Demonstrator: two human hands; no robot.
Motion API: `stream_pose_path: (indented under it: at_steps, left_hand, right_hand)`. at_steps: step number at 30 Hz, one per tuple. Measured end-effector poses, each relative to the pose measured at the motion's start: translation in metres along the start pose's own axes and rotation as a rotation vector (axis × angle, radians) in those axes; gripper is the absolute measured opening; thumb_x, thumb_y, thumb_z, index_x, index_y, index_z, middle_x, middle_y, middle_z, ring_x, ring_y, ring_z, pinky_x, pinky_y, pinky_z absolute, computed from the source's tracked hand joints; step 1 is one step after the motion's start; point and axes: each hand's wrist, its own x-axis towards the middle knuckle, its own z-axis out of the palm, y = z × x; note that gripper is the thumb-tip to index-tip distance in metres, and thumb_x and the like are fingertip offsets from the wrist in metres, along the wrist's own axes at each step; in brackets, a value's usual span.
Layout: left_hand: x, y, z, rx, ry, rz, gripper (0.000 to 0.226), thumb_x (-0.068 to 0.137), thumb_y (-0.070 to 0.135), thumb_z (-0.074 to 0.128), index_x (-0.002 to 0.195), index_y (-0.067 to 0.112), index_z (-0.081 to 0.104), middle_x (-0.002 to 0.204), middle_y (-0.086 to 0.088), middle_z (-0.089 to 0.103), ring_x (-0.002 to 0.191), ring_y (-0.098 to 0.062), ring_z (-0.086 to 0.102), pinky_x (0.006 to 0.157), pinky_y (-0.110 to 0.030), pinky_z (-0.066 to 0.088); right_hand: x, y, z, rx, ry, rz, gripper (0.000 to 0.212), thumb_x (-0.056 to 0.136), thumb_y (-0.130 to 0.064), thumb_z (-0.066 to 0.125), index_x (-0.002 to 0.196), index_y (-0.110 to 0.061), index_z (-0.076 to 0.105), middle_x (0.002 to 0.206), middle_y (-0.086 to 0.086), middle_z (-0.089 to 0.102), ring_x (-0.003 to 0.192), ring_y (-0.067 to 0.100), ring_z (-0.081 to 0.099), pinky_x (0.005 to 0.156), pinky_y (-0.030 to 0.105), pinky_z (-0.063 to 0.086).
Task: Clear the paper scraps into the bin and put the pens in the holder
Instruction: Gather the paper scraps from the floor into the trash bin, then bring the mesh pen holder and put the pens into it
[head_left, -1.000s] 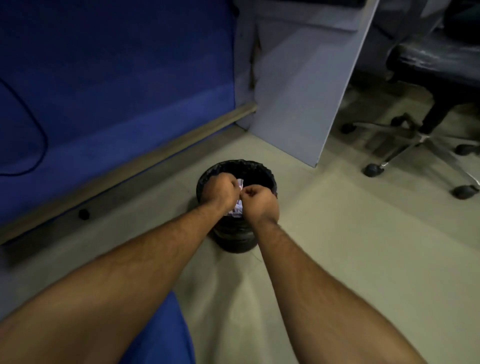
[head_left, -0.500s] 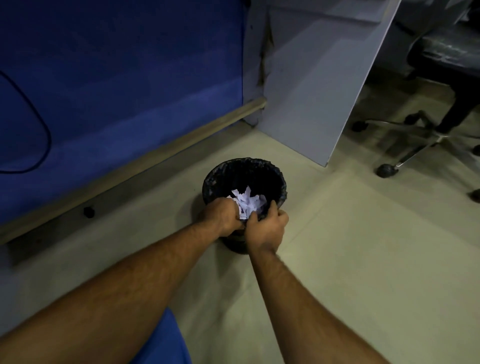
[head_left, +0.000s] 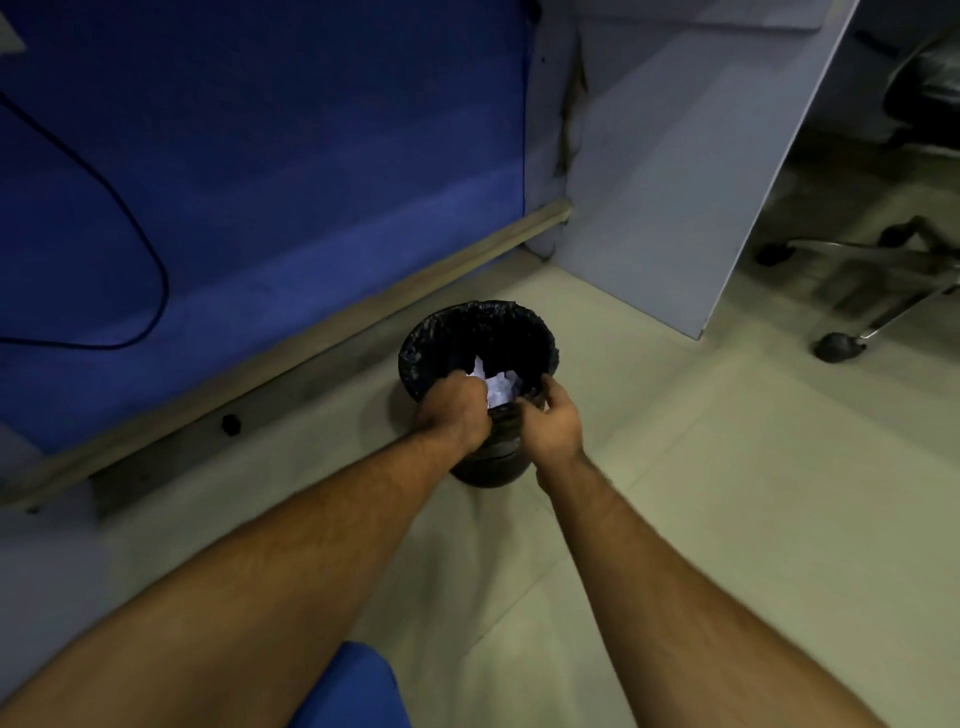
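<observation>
A small round black bin (head_left: 431, 338) lined with a black bag stands on the pale floor. White paper scraps (head_left: 497, 387) show just above its near rim. My left hand (head_left: 454, 410) is curled over the near rim with the scraps against its fingers. My right hand (head_left: 553, 421) is beside it, a little apart, fingers loosely spread and nothing visible in them. No pens or holder are in view.
A blue partition (head_left: 260, 171) with a black cable (head_left: 150, 249) runs along the left. A grey desk panel (head_left: 675, 171) stands behind the bin. An office chair base (head_left: 857, 291) is at the right. Blue fabric (head_left: 348, 686) shows at the bottom.
Both hands were pressed together around the scraps over the bin. Now my right hand has drawn away to the right and spread its fingers; the scraps sit lower by my left hand.
</observation>
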Motion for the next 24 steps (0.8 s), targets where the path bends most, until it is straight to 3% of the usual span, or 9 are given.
stream_pose_path:
  at_steps: [2,4,6,10,12,14,17,21,24]
  left_hand:
    - [-0.008,0.013,-0.007,-0.02,0.037,0.008,0.03,0.088,0.029,0.057,0.115,0.017,0.064,0.118,-0.012,0.058,0.106,-0.033,0.058,0.084,-0.038,0.05]
    - [-0.022,0.031,-0.022,-0.089,0.045,0.022,0.027,0.087,0.03,0.057,0.111,0.019,0.064,0.115,-0.012,0.061,0.105,-0.034,0.058,0.082,-0.039,0.052]
    - [-0.04,0.055,-0.052,-0.177,0.026,0.018,0.023,0.087,0.028,0.057,0.105,0.017,0.065,0.109,-0.012,0.065,0.102,-0.033,0.059,0.08,-0.039,0.053]
    - [-0.085,0.086,-0.132,-0.364,0.066,0.056,0.02,0.086,0.021,0.06,0.101,0.012,0.068,0.094,-0.007,0.071,0.09,-0.028,0.064,0.076,-0.037,0.054]
    - [-0.105,0.099,-0.179,-0.553,0.119,0.003,0.018,0.085,0.018,0.063,0.1,0.01,0.07,0.085,-0.005,0.072,0.081,-0.022,0.066,0.077,-0.036,0.055]
    - [-0.124,0.112,-0.228,-0.683,0.106,-0.1,0.015,0.087,0.014,0.066,0.1,0.009,0.07,0.079,-0.003,0.069,0.076,-0.017,0.065,0.079,-0.035,0.055]
    - [-0.154,0.133,-0.319,-0.844,0.077,-0.194,0.015,0.087,0.012,0.065,0.101,0.013,0.069,0.085,-0.001,0.071,0.083,-0.015,0.068,0.082,-0.035,0.057]
    - [-0.183,0.146,-0.436,-0.807,0.095,-0.229,0.01,0.088,0.013,0.063,0.093,0.021,0.066,0.077,0.012,0.067,0.072,0.0,0.062,0.063,-0.01,0.045]
    - [-0.189,0.145,-0.507,-0.808,0.11,-0.287,0.013,0.088,0.014,0.063,0.1,0.019,0.066,0.083,0.008,0.068,0.073,0.001,0.059,0.059,-0.002,0.038]
  right_hand:
    - [-0.006,-0.015,-0.017,-0.017,0.085,0.037,0.039,0.09,-0.009,0.062,0.128,-0.012,0.054,0.1,0.005,0.068,0.098,0.024,0.066,0.097,0.041,0.052]
    - [-0.018,-0.04,-0.034,-0.063,0.174,0.077,0.028,0.088,-0.018,0.063,0.116,-0.013,0.063,0.087,0.003,0.07,0.086,0.022,0.066,0.088,0.041,0.056]
    - [-0.035,-0.079,-0.051,-0.049,0.168,0.067,0.015,0.087,-0.023,0.063,0.099,-0.016,0.07,0.086,0.007,0.073,0.076,0.02,0.067,0.074,0.037,0.057]
    - [-0.098,-0.169,-0.075,-0.014,0.109,0.046,0.013,0.096,-0.011,0.056,0.101,-0.015,0.068,0.079,0.003,0.068,0.064,0.014,0.062,0.056,0.025,0.049]
    - [-0.134,-0.229,-0.078,-0.006,0.128,0.02,0.016,0.096,-0.006,0.055,0.097,-0.017,0.067,0.078,0.003,0.068,0.065,0.015,0.063,0.059,0.027,0.051]
    - [-0.165,-0.277,-0.073,-0.043,0.126,-0.009,0.022,0.093,-0.005,0.056,0.092,-0.024,0.066,0.085,0.007,0.072,0.075,0.022,0.069,0.07,0.036,0.056]
    - [-0.212,-0.363,-0.068,-0.09,0.107,0.027,0.018,0.091,-0.012,0.059,0.095,-0.027,0.067,0.097,0.009,0.074,0.09,0.025,0.072,0.082,0.041,0.059]
    - [-0.261,-0.461,-0.058,-0.105,0.071,0.102,0.017,0.09,-0.015,0.061,0.087,-0.03,0.066,0.092,0.007,0.074,0.082,0.019,0.07,0.08,0.041,0.058]
    - [-0.284,-0.525,-0.045,-0.131,0.019,0.104,0.012,0.089,-0.017,0.062,0.091,-0.028,0.067,0.087,0.003,0.074,0.078,0.016,0.069,0.075,0.035,0.058]
